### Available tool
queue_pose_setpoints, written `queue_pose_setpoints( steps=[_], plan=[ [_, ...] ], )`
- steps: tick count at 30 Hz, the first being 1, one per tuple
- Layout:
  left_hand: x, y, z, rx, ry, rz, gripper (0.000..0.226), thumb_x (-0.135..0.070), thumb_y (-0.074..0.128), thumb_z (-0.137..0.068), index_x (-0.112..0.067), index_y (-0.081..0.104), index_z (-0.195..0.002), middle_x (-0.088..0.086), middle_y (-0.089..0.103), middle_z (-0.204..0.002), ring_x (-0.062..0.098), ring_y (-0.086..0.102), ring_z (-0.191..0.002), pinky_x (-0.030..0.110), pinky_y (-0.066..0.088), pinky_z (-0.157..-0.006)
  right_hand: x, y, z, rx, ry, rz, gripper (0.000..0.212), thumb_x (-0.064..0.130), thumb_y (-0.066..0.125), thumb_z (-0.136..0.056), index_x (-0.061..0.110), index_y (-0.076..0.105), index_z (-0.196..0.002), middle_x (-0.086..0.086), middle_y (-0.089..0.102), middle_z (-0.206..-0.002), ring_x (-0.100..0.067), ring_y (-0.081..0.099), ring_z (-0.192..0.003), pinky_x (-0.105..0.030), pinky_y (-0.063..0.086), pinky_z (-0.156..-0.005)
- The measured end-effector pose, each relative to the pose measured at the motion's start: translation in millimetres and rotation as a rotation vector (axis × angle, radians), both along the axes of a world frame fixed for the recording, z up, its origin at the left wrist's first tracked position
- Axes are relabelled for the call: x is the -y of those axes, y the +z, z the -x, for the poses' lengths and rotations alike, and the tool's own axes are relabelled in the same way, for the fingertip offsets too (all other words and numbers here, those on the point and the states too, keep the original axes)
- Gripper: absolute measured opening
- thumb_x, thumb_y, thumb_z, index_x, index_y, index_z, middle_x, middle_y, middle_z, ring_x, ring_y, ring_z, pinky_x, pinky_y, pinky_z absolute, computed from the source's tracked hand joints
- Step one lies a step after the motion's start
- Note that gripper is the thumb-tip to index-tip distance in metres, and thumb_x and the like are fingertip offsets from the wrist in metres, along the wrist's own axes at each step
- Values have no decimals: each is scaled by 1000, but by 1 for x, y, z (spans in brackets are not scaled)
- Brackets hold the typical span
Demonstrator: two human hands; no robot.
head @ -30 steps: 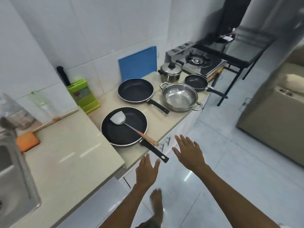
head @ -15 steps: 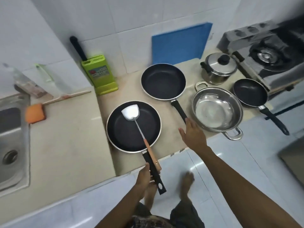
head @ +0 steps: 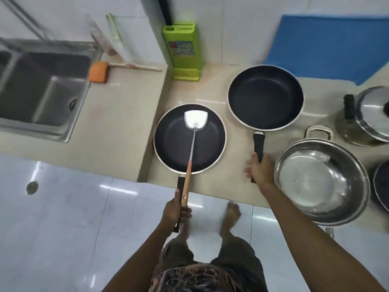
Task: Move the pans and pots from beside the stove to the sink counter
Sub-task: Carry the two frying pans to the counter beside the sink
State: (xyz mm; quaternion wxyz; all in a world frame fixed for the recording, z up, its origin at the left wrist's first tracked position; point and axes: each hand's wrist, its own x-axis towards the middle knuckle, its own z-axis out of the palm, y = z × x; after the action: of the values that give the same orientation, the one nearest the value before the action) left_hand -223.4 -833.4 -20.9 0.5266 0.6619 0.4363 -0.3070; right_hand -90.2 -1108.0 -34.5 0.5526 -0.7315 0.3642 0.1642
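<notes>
A black frying pan lies on the lower counter with a steel spatula resting in it. My left hand grips this pan's black handle past the counter edge, alongside the spatula's wooden handle. A second black frying pan sits further back to the right. My right hand is closed on its black handle. A wide steel pot stands right of that hand. A lidded steel pot is behind it. The rim of a small dark pan shows at the right edge.
The raised sink counter is to the left, with a steel sink, an orange sponge and a wooden stick. A green knife block and a blue cutting board lean on the tiled wall. My bare feet stand on the glossy floor.
My left hand has closed on the near pan's handle and my right hand has reached forward and closed on the far pan's handle. The view has swung left and down.
</notes>
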Motion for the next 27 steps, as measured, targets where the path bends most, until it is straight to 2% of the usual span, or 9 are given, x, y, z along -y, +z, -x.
queue_pose_setpoints(
  steps=[2,3,7,10,12,19,24,27],
  plan=[
    [4,0,2,11,2,-37,69,-61,29,-103,-4,67,-105,21,77,-90,36,77,-76,42,65,-74,3,-8,-7,-35,-45,-109,37,44,40,-107,11,45,-120,-17,71,-94,-25,63,-57,-35,55,-53],
    [5,1,2,11,8,-45,68,-62,30,-102,-4,67,-103,21,77,-89,36,76,-74,43,63,-75,4,-10,-9,-46,-67,-152,38,48,39,-106,12,44,-119,-14,72,-91,-25,64,-56,-34,56,-52],
    [11,0,8,77,30,-174,68,-64,34,-100,-8,62,-72,12,65,-64,24,61,-55,36,54,-62,11,-20,-18,-98,-90,-254,49,58,38,-103,13,56,-101,-8,66,-67,-20,57,-46,-28,52,-44],
    [26,-3,11,138,-13,-391,68,-61,32,-101,-12,61,-64,8,65,-63,21,63,-57,34,54,-60,10,-21,-18,-62,-76,-202,54,61,37,-101,15,53,-78,-4,48,-55,-15,43,-37,-24,40,-38],
    [37,-4,12,166,-16,-443,66,-61,32,-101,-15,63,-64,6,67,-63,20,63,-58,35,56,-62,9,-18,-17,-25,-106,-124,55,60,40,-101,15,48,-71,-2,43,-51,-12,38,-33,-22,36,-34],
    [44,10,28,289,-99,-541,72,-61,29,-102,-15,62,-57,3,67,-59,20,67,-61,42,57,-65,0,2,-19,30,-126,-84,55,58,40,-101,14,48,-69,-3,43,-50,-14,37,-32,-22,34,-33],
    [35,37,34,368,-99,-529,75,-69,23,-97,-20,62,-56,-3,67,-57,12,66,-61,29,46,-58,-7,29,-5,120,-125,-45,54,53,40,-103,13,47,-68,-5,40,-51,-16,35,-32,-21,32,-32],
    [16,57,40,419,-92,-505,72,-68,26,-97,-20,65,-60,-4,68,-59,11,66,-62,28,51,-61,-14,54,12,188,-95,22,55,55,41,-102,13,49,-68,-6,43,-52,-20,37,-34,-23,33,-32]
  ],
)
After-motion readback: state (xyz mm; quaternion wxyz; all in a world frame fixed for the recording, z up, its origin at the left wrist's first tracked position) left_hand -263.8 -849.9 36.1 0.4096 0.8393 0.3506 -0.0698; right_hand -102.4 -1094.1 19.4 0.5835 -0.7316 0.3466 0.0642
